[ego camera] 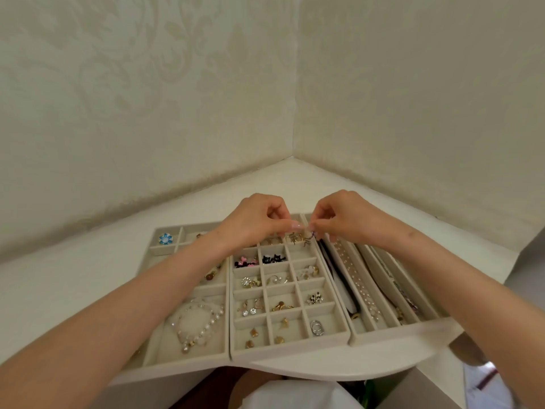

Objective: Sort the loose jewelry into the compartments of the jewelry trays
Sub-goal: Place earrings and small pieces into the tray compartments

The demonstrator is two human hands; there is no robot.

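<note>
Hands: left hand point(256, 222) and right hand point(348, 219) together, fingertips nearly touching, both curled into a pinch
purple-beaded piece point(313, 232): small, nipped between thumb and forefinger of each hand, raised just over the far end of the middle tray point(289, 351)
gold tangle point(298, 238): directly beneath the fingertips, in a far compartment; joined to the held piece or not, cannot tell
middle tray: grid of small compartments from under the hands back toward the body; pink pieces point(246, 261) and black studs point(274, 259) just bodyward of the left hand, silver ring point(317, 327) in the row nearest the body
left tray point(188, 360): under the left forearm; pearl bracelet point(200, 320) in the large compartment near the elbow, blue flower piece point(165, 239) out to the left of the left hand
right tray point(398, 333): long slots under the right wrist and forearm; pearl strand point(356, 276) lengthwise in one slot
table point(73, 278): white, beneath all three trays, trays edge to edge
</note>
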